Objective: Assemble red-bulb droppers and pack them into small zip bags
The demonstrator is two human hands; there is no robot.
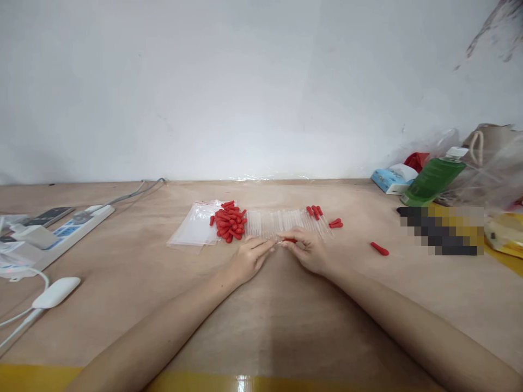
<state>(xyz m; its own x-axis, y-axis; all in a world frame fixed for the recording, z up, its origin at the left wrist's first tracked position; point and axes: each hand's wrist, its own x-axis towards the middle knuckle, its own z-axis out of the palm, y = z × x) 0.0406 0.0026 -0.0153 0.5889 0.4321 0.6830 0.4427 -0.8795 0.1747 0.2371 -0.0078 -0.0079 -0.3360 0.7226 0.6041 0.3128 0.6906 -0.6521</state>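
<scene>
Two forearms point(167, 326) slant inward from the brown wooden table's point(265, 316) near edge; right hand point(309, 251) pinches one red rubber bulb point(290, 240); whether left hand point(250, 258) grips, I cannot tell.

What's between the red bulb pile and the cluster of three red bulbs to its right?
A row of thin clear tubes, between the red bulb pile and the three red bulbs; the head view shows it.

held red bulb point(290, 240): partly hidden by the right hand point(307, 249)
clear tubes point(269, 222): too fine to count
dark item point(439, 231): blurred into blocks — cannot tell what
power strip point(65, 231): cut off by the left edge
left forearm point(163, 332): cut off — bottom edge
</scene>
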